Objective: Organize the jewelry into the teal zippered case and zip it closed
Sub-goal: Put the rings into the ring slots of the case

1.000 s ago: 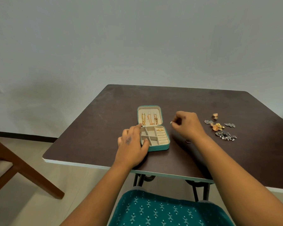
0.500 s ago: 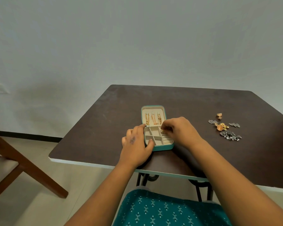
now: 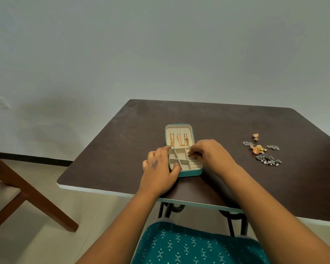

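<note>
Near front edge of dark brown table (image 3: pixel 122 149): my left hand (image 3: pixel 158 168) grips open teal zippered case (image 3: pixel 191 171); my right hand (image 3: pixel 210 155) pinches small piece, unclear which, over ring rolls. Three gold chains (image 3: pixel 179 141) hung in lid; loose silver and gold jewelry pile (image 3: pixel 261 149) toward right edge unpacked, zipping undone.

We see both forearms bare, no sleeves. A small dark mark sits on the back of our left hand (image 3: pixel 157 169). Our lap wears teal fabric (image 3: pixel 194 246) with pale printed motifs.
</note>
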